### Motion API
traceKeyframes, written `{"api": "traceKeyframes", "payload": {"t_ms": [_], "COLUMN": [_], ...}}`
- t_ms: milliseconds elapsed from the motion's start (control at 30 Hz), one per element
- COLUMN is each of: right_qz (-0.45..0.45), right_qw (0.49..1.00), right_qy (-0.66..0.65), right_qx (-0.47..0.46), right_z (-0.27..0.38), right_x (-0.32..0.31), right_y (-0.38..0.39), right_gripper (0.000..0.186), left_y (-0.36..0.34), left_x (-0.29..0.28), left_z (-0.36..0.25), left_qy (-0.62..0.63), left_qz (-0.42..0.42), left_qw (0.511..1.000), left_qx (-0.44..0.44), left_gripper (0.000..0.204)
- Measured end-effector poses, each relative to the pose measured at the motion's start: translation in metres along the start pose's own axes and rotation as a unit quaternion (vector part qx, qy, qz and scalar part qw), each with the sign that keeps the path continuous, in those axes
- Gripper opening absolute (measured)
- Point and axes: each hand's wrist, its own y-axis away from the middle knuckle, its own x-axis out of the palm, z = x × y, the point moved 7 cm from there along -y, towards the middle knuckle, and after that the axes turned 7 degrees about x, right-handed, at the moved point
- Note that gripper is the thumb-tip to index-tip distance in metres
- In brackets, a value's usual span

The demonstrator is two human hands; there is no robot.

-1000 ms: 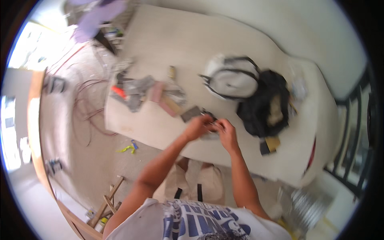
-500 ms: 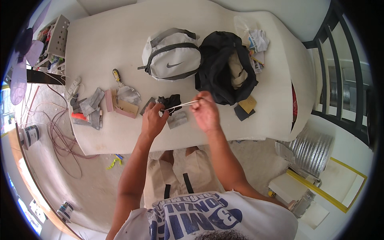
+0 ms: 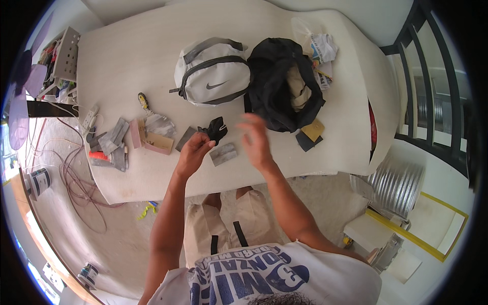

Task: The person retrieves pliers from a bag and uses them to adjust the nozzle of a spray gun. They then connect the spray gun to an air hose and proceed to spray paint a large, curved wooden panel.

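My left hand [image 3: 192, 154] pinches the lower edge of a crumpled black cloth piece [image 3: 215, 129], held over the white-covered table. A short bit of white cord shows at its right side; the exact kind of item is unclear. My right hand [image 3: 256, 145] is raised to the right of the cloth, apart from it, with its fingers spread and blurred by motion. A grey flat sheet [image 3: 223, 154] lies between the hands, and another dark grey sheet [image 3: 185, 139] lies just beyond my left hand.
Beyond the hands sit a grey-and-white backpack [image 3: 216, 81] and an open black bag [image 3: 272, 91]. To the left are a putty knife [image 3: 144, 100], a pink block [image 3: 158, 144] and grey sheets [image 3: 116, 136]. Sanding sheets [image 3: 311, 134] lie right; hoses [image 3: 76, 183] coil on the floor.
The white cord that was stretched between both hands is no longer in my right hand. That hand has opened, while my left still grips the black cloth.
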Motion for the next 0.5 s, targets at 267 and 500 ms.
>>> {"api": "traceKeyframes", "payload": {"t_ms": [267, 500], "right_qz": [0.233, 0.285], "right_qw": [0.966, 0.92], "right_qy": [0.0, 0.238], "right_qx": [-0.112, -0.122], "right_z": [0.003, 0.019], "right_x": [0.066, 0.06], "right_y": [-0.004, 0.014], "right_gripper": [0.015, 0.015], "left_y": [0.005, 0.001], "left_x": [0.01, 0.019], "left_z": [-0.046, -0.057], "left_qy": [-0.232, -0.391], "left_qz": [0.018, 0.117], "left_qw": [0.962, 0.882], "left_qx": [0.144, 0.234], "left_gripper": [0.02, 0.027]}}
